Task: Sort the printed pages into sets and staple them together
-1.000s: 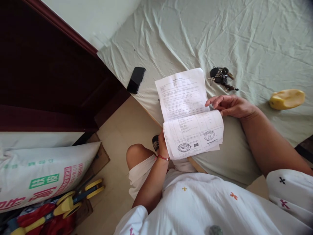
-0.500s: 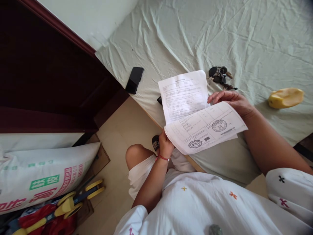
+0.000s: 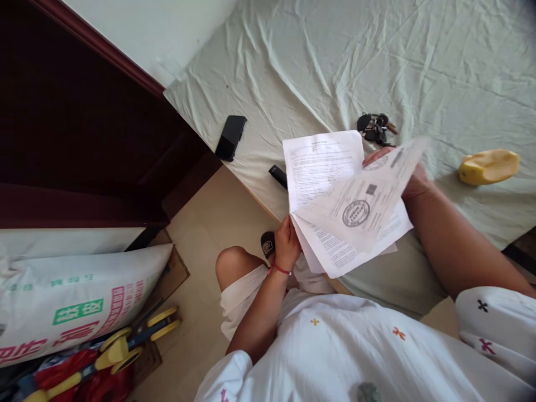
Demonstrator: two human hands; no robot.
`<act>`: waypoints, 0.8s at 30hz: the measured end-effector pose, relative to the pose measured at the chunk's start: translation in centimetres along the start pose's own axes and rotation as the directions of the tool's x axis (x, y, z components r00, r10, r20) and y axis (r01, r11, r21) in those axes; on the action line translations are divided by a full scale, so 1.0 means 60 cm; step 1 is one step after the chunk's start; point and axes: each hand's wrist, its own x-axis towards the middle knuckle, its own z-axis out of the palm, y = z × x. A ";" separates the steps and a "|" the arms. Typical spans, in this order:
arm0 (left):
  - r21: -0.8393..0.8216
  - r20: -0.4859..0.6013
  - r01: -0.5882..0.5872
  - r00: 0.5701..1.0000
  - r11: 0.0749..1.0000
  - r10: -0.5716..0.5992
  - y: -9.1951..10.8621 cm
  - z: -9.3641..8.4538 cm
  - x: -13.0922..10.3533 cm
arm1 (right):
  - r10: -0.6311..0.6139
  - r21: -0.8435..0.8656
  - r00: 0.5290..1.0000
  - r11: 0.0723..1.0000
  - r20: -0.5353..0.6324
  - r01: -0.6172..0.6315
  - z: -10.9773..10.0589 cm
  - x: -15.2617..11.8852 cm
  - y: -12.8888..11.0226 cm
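Note:
Several printed papers (image 3: 322,162) lie over the near edge of the cloth-covered surface. My left hand (image 3: 287,243), with a red string at its wrist, is closed on their left edge. A stamped sheet (image 3: 355,209) is lifted and curled, slightly blurred, with printed text showing beneath it. My right hand (image 3: 412,178) is at the right, behind this raised sheet. The sheet covers most of its fingers; only some fingertips show beside the upper page, so its grip is hidden.
A black phone (image 3: 230,138), a dark object (image 3: 278,176), keys (image 3: 377,128) and a yellow fruit-like piece (image 3: 489,167) lie on the pale green cloth (image 3: 293,67). A large printed sack (image 3: 84,301) and a yellow-wheeled toy (image 3: 121,349) are at lower left.
The stamped sheet has risen and folded over toward the upper right, uncovering a text page below. The upper page has shifted right and down, showing more of the dark object.

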 end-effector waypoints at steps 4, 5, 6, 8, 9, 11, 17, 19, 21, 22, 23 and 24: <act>-0.016 -0.010 -0.007 1.000 1.000 0.007 -0.003 0.000 0.001 | 0.043 0.019 0.995 0.999 -0.085 -0.042 0.009 0.003 0.017; -0.014 -0.013 -0.013 1.000 1.000 0.013 -0.004 0.000 0.001 | 0.037 0.014 0.995 0.999 -0.097 -0.036 0.008 0.005 0.020; -0.003 -0.013 -0.019 1.000 1.000 0.019 -0.004 0.000 0.001 | 0.029 0.000 0.992 1.000 -0.120 -0.030 0.006 0.008 0.022; 0.025 -0.016 -0.028 0.999 0.999 0.029 -0.005 -0.001 0.001 | 0.018 -0.042 0.983 0.999 -0.183 -0.026 0.001 0.014 0.025; 0.026 -0.019 -0.026 0.999 0.999 0.027 -0.005 -0.001 0.001 | 0.016 -0.065 0.978 0.997 -0.206 -0.031 -0.001 0.016 0.025; -0.011 -0.032 -0.006 0.999 1.000 0.006 -0.005 0.000 0.000 | 0.015 -0.093 0.980 0.995 -0.201 -0.034 -0.001 0.018 0.024; -0.078 -0.054 0.018 0.998 0.997 -0.023 -0.009 0.003 -0.003 | 0.049 -0.063 0.996 0.997 -0.075 -0.053 0.007 0.010 0.019; -0.057 -0.048 -0.009 0.999 0.998 0.006 -0.009 0.003 -0.003 | 0.020 -0.037 0.997 0.999 -0.081 -0.023 0.007 0.007 0.018; -0.042 -0.046 -0.019 0.999 0.999 0.017 -0.009 0.002 -0.003 | -0.011 -0.044 0.993 0.999 -0.121 0.006 0.009 0.007 0.017; -0.034 -0.043 -0.014 0.999 0.999 0.013 -0.009 0.002 -0.004 | -0.022 -0.066 0.988 0.998 -0.155 0.012 0.011 0.007 0.016; -0.025 -0.041 -0.006 0.999 1.000 0.005 -0.009 0.002 -0.004 | -0.029 -0.095 0.981 0.995 -0.192 0.010 0.013 0.008 0.014; -0.017 -0.043 -0.001 0.999 1.000 0.000 -0.010 0.002 -0.004 | -0.033 -0.121 0.973 0.993 -0.227 0.005 0.017 0.010 0.013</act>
